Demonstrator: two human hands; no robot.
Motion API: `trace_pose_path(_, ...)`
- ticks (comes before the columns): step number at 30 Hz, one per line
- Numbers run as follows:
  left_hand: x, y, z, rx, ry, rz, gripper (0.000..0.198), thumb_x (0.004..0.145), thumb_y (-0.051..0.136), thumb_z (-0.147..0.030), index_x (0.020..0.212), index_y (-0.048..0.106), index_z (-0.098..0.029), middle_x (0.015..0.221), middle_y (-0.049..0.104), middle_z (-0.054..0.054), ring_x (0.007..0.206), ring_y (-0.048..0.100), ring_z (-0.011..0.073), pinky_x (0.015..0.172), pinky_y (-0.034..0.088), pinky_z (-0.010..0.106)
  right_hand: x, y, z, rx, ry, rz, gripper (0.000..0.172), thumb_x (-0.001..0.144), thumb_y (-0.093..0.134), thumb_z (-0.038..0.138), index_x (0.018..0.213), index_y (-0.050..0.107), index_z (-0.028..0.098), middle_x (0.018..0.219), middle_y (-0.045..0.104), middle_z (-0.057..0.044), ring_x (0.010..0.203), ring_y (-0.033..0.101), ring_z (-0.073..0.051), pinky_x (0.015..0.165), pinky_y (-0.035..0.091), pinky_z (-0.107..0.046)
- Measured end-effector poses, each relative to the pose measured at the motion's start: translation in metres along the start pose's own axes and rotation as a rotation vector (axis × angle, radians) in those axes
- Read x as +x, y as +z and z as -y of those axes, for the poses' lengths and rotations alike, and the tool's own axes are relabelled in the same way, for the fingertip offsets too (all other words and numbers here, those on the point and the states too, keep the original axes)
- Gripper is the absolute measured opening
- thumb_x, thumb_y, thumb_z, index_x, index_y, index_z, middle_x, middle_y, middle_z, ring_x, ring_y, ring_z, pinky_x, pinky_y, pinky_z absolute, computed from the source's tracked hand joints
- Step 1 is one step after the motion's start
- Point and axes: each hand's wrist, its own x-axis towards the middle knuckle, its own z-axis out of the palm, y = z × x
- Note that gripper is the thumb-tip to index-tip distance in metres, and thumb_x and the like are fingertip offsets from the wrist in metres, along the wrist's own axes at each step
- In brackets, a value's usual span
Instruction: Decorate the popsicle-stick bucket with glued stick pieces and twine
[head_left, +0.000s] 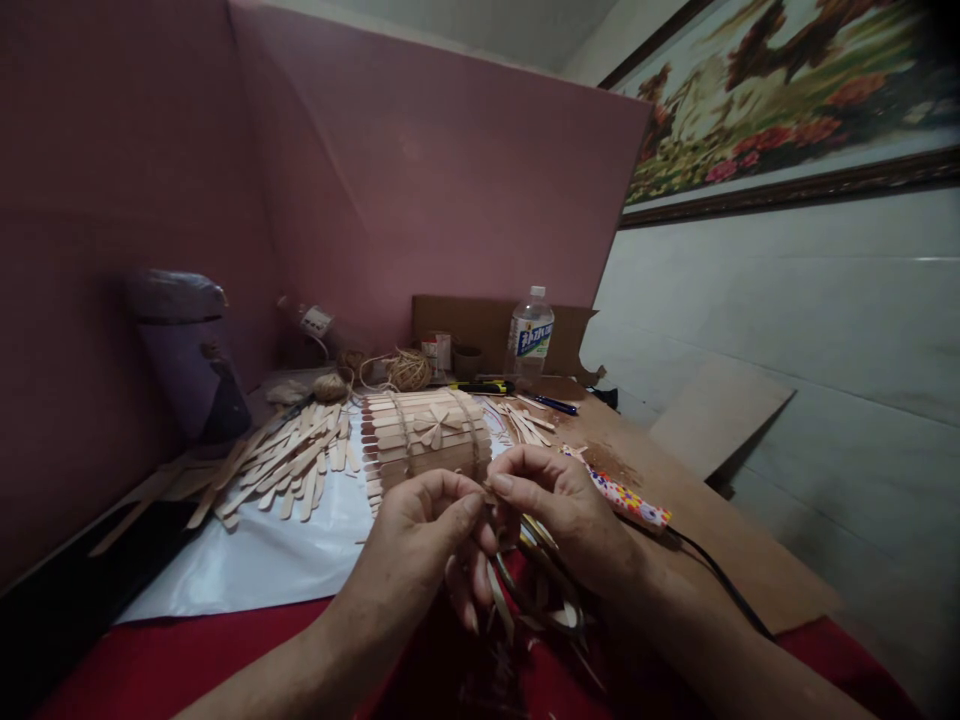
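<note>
My left hand and my right hand meet at the front edge of the table, fingertips nearly touching. Both are closed in a pinch; whatever lies between the fingers is too small or hidden to name. Just beyond them lies a rounded piece made of wooden craft sticks, with twine bands around it and a star of small wood pieces on top. Under my right hand, over red cloth, are metallic curved handles, apparently scissors, partly covered. Pale wood scraps lie around them.
Loose craft sticks are heaped at the left on a white sheet. Behind stand a twine ball, a yellow-black cutter and a plastic bottle. At right lies a flower-patterned tool with a black cord.
</note>
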Motion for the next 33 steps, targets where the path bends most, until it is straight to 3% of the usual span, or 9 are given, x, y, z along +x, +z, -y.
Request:
trace_pose_path(6,0.0009,-0.0001,-0.0010,-0.017,0.007,0.002,0.022,0.079,0.060,-0.033,0.073,0.052,-0.013,0.058,0.062,0.003,0.037,0.054,0.0097,0.031,0.044,0.019,-0.0005,0.0002,-0.0010,0.038,-0.003,0.029,0.023,0.075,0.067,0.033,0.074,0.056,0.014,0.056,0.062,0.000,0.049,0.054,-0.009,0.049,0.042,-0.020)
trace_pose_path(26,0.0019,0.0005,-0.0008,0.003,-0.002,-0.001,0.017,0.082,0.055,-0.028,0.075,0.052,-0.012,0.050,0.059,0.002,0.038,0.055,0.0107,0.036,0.045,0.018,0.0008,-0.0011,-0.0009,0.066,0.065,-0.010,0.025,0.066,0.076,0.032,0.067,0.059,0.012,0.052,0.059,0.002,0.046,0.051,-0.007,0.048,0.041,-0.021)
trace_pose_path(33,0.0014,0.0003,-0.0023,-0.048,-0.011,-0.009,0.018,0.077,0.061,-0.027,0.073,0.053,-0.011,0.064,0.063,0.004,0.045,0.060,0.0123,0.039,0.048,0.020,0.0009,0.0000,0.0001,0.053,0.077,0.002,0.025,0.066,0.075,0.033,0.067,0.060,0.013,0.052,0.059,0.002,0.046,0.051,-0.008,0.048,0.042,-0.021)
